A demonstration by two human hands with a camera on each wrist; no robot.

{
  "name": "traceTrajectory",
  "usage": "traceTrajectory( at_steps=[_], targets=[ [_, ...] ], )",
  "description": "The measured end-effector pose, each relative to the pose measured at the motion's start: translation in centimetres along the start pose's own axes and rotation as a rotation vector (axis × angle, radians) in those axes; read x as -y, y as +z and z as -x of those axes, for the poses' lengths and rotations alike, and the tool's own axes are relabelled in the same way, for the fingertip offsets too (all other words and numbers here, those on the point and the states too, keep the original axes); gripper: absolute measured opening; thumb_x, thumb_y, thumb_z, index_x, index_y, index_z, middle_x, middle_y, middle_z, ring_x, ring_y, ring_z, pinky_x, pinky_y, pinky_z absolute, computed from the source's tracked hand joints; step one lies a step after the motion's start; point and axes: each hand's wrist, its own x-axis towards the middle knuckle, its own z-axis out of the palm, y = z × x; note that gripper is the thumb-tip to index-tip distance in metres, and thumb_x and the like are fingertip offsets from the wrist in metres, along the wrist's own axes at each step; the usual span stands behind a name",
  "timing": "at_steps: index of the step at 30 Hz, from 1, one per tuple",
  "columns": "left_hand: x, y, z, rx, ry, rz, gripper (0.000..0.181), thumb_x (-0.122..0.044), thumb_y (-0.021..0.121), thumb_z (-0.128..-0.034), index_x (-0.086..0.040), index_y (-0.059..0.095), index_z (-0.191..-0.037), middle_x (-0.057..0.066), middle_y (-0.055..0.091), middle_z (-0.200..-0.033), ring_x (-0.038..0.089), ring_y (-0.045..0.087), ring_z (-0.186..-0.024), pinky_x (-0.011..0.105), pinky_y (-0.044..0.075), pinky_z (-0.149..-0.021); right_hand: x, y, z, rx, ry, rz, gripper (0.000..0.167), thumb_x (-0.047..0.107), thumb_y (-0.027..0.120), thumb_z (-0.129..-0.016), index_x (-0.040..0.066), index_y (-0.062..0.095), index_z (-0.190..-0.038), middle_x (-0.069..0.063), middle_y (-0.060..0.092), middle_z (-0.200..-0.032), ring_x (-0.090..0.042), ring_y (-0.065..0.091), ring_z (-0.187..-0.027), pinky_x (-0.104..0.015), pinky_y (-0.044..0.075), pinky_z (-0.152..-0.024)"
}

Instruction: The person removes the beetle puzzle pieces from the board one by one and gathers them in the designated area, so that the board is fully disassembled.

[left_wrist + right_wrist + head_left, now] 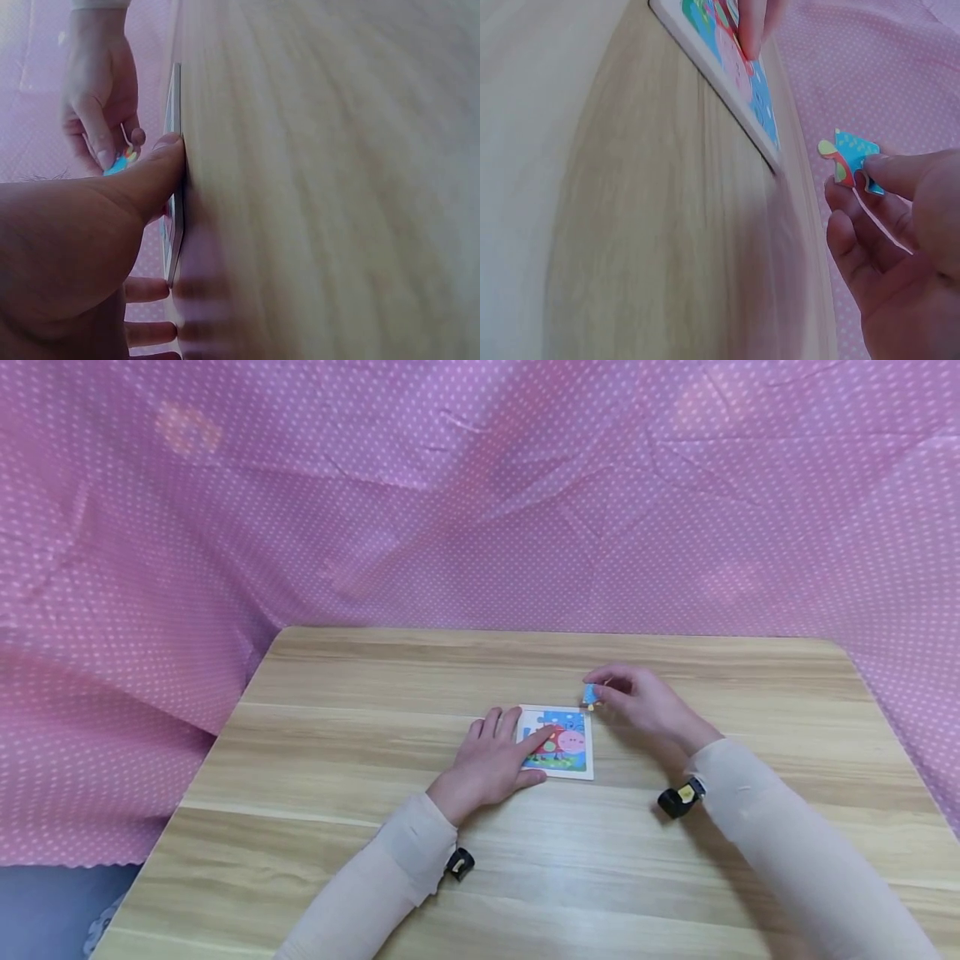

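Note:
A small jigsaw puzzle in a white-bordered tray [588, 768] lies flat on the wooden table; its picture has a pink cartoon face, a red body and blue sky. A pale bare patch shows in the picture's upper left. My left hand [489, 767] rests across the tray's left side, fingers spread, index fingertip on the picture and thumb at the near edge. Just past the tray's far right corner, my right hand [641, 703] pinches a loose puzzle piece [856, 154] between thumb and fingers, held above the table. That piece is blue with yellow dots, plus red and yellow parts.
The wood-grain table [337, 752] extends around the tray on all sides. Behind it hangs a pink polka-dot cloth [480, 510], which also drapes down the left and right. Each wrist carries a small black camera [678, 799].

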Motion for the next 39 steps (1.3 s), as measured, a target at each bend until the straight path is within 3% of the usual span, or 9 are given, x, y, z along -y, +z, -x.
traceTrajectory(
  at_steps=[8, 18, 25, 33, 39],
  targets=[
    [0.1, 0.0, 0.1, -0.017, 0.01, -0.011, 0.072, -0.065, 0.053, -0.1063, -0.046, 0.026, -0.17, 0.014, 0.024, -0.175, 0.04, 0.024, -0.16, 0.053, 0.031, -0.127, -1.0, -0.6, 0.3, -0.034, 0.022, 0.016, 0.028, 0.011, 0.063, -0.109, 0.007, 0.072, -0.135, -0.015, 0.074, -0.12, -0.026, 0.065, -0.1, -0.024, 0.054, -0.081],
    [0.2, 0.2, 0.0, -0.031, 0.013, -0.022, 0.074, -0.065, 0.056, -0.1051, -0.047, 0.026, -0.17, 0.014, 0.025, -0.174, 0.039, 0.025, -0.159, 0.053, 0.032, -0.127, -1.7, -0.7, 0.0, -0.048, 0.097, 0.028, 0.031, 0.012, 0.061, -0.109, 0.008, 0.071, -0.138, -0.019, 0.072, -0.13, -0.03, 0.064, -0.108, -0.034, 0.051, -0.089],
    [0.2, 0.4, -0.1, -0.036, 0.017, -0.013, 0.074, -0.066, 0.054, -0.1054, -0.047, 0.026, -0.17, 0.014, 0.026, -0.174, 0.039, 0.026, -0.159, 0.053, 0.031, -0.128, -2.5, -0.3, -0.4, -0.09, 0.078, 0.078, 0.029, 0.009, 0.06, -0.109, 0.005, 0.072, -0.135, -0.021, 0.071, -0.132, -0.034, 0.065, -0.112, -0.043, 0.051, -0.097],
    [0.2, 0.6, -0.1, -0.042, 0.019, -0.011, 0.073, -0.066, 0.053, -0.1056, -0.046, 0.026, -0.17, 0.014, 0.025, -0.174, 0.039, 0.025, -0.159, 0.053, 0.031, -0.128, -3.0, 0.1, -0.9, -0.113, 0.065, 0.122, 0.028, 0.01, 0.059, -0.11, 0.004, 0.073, -0.134, -0.022, 0.068, -0.13, -0.03, 0.06, -0.104, -0.038, 0.047, -0.088],
    [0.2, 0.5, 0.0, -0.049, 0.024, -0.007, 0.073, -0.066, 0.053, -0.1057, -0.046, 0.026, -0.171, 0.014, 0.026, -0.174, 0.04, 0.025, -0.159, 0.053, 0.031, -0.128, -3.2, 0.4, -1.4, -0.114, 0.065, 0.127, 0.029, 0.009, 0.058, -0.111, 0.003, 0.072, -0.135, -0.026, 0.065, -0.139, -0.04, 0.062, -0.12, -0.057, 0.051, -0.106]
  ],
)
